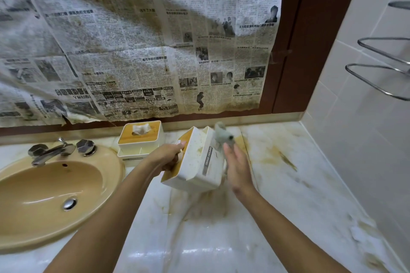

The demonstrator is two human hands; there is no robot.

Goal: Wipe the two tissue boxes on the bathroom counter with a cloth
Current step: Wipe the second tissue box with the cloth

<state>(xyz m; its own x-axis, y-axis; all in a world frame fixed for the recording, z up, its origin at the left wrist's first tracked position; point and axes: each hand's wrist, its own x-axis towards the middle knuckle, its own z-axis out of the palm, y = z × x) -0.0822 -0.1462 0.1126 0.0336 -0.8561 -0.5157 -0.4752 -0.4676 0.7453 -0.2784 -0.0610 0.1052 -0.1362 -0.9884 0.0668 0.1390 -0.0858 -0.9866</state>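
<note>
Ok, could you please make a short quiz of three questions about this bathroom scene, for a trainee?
1. Which hand grips the tilted tissue box? A) left hand B) right hand C) neither
2. Fill in: the right hand presses the ____ to that box's right side.
3. True or false: the second tissue box lies inside the sink.
Key: 1 A. 2 cloth. 3 false; it stands upright on the counter, beside the sink.
</note>
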